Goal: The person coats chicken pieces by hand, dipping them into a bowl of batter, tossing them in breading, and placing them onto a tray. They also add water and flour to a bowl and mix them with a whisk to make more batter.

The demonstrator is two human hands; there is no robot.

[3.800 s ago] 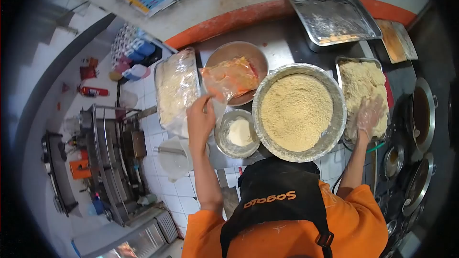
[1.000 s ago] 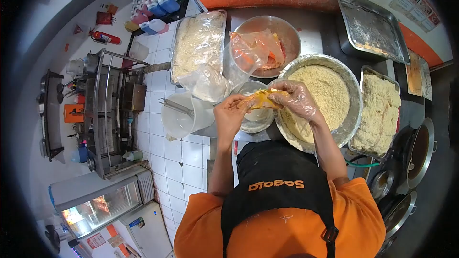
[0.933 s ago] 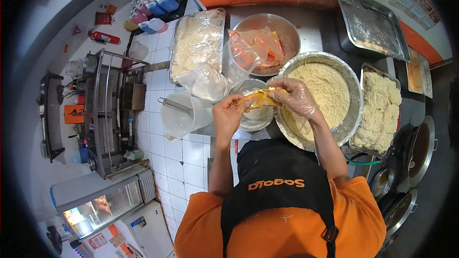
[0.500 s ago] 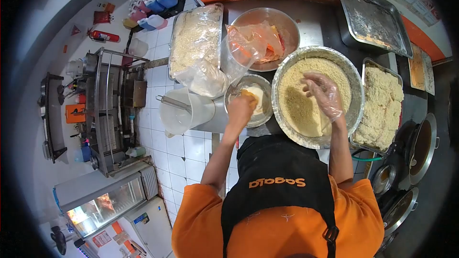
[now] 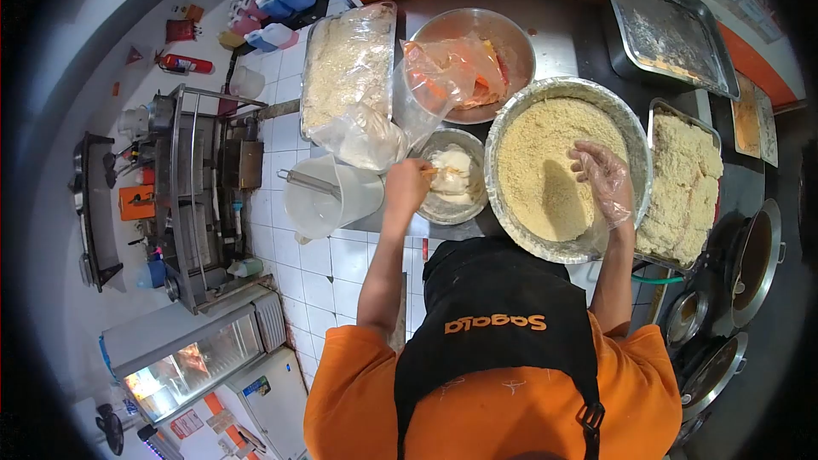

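My bare left hand (image 5: 406,186) is closed at the left rim of a small metal bowl (image 5: 443,217). Its fingers pinch the yellowish end of a piece of food (image 5: 452,172), whose kind I cannot make out. White batter covers most of that piece inside the bowl. My right hand (image 5: 605,177) wears a clear plastic glove and is held above the right side of a large metal basin (image 5: 635,123) of pale breadcrumbs (image 5: 545,140). Its fingers are partly curled and apart, with nothing in them.
A plastic jug (image 5: 358,196) with a whisk (image 5: 311,184) stands left of the small bowl. Behind are a crumb-filled tray (image 5: 345,68) and a steel bowl (image 5: 469,24) holding a plastic bag. To the right lies a tray of crumbed pieces (image 5: 682,187); pans (image 5: 754,264) stand farther right.
My left hand has drawn back left towards the small bowl's rim, and the piece now lies in white batter. My right hand has moved right over the crumbs.
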